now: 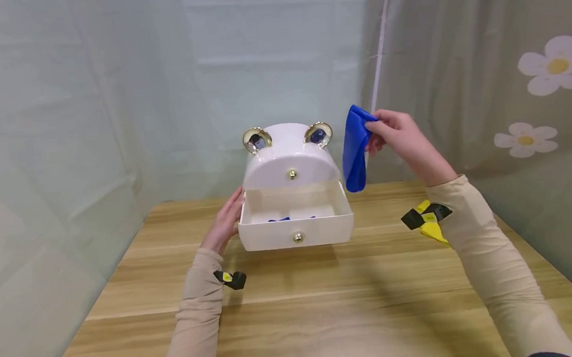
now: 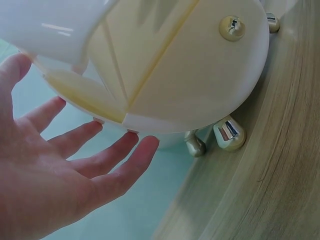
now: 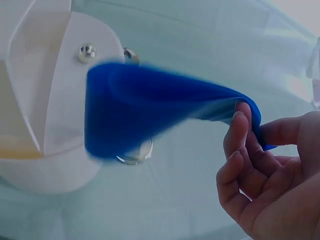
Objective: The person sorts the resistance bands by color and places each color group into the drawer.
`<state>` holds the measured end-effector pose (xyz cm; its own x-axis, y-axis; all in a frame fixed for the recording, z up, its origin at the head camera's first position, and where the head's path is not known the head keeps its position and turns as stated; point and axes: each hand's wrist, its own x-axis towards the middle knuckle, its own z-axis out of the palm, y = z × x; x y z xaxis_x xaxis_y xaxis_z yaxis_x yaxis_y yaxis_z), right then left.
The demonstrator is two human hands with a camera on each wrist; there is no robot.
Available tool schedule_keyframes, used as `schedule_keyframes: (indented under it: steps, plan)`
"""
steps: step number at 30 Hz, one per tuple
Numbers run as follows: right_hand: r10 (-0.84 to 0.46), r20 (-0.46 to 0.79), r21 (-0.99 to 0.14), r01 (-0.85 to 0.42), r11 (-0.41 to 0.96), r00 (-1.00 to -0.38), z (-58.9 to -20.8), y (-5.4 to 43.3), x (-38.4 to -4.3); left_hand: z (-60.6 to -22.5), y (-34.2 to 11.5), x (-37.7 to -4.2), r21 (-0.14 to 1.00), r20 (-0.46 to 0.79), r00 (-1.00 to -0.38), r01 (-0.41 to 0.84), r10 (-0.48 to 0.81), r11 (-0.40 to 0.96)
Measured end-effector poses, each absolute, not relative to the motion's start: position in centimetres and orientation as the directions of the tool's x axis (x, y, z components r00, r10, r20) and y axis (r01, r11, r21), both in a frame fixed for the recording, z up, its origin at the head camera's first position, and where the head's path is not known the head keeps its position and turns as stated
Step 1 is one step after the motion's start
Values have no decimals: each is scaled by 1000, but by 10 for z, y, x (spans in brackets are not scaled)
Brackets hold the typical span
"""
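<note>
Your right hand [image 1: 401, 138] pinches a folded blue strip [image 1: 356, 150] — it hangs just left of that hand, near the white box [image 1: 275, 171]. Your left hand [image 1: 226, 222], fingers spread, touches the box's side, the open drawer [image 1: 270, 236] just right of that hand.

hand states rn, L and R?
Left hand: open, touching the side of the white drawer box.
Right hand: closed, pinching the blue strip in the air.

Soft light, shadowed tabletop [image 1: 297, 317] — band [image 3: 135, 110] blurred
</note>
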<state>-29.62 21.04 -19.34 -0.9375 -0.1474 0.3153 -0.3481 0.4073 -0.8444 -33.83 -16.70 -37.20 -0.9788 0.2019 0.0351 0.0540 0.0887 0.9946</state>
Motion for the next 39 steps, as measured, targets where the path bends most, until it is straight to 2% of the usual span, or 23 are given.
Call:
schedule_keyframes:
  steps: [8,16,24,29,39]
  plan:
    - [-193,304,-827,-359,433,-933,-188,193,-301,-369,-162,-338,994,47,-980,65,196,87]
    - [-238,256,-779,-346,523,-937,-210,178,-304,-371,-158,-336,995,32,-984,48,173,86]
    - [-313,292,-605,-428,672,-904,-236,168,-300,-370,-158,-334,996,35,-984,49,173,77]
    - [-354,301,-521,-464,716,-885,-250,157,-298,-370,-158,-335,995,40,-985,55,166,85]
    - [-261,339,-398,-389,831,-904,-254,151,-291,-372,-155,-334,995,41,-986,54,164,78]
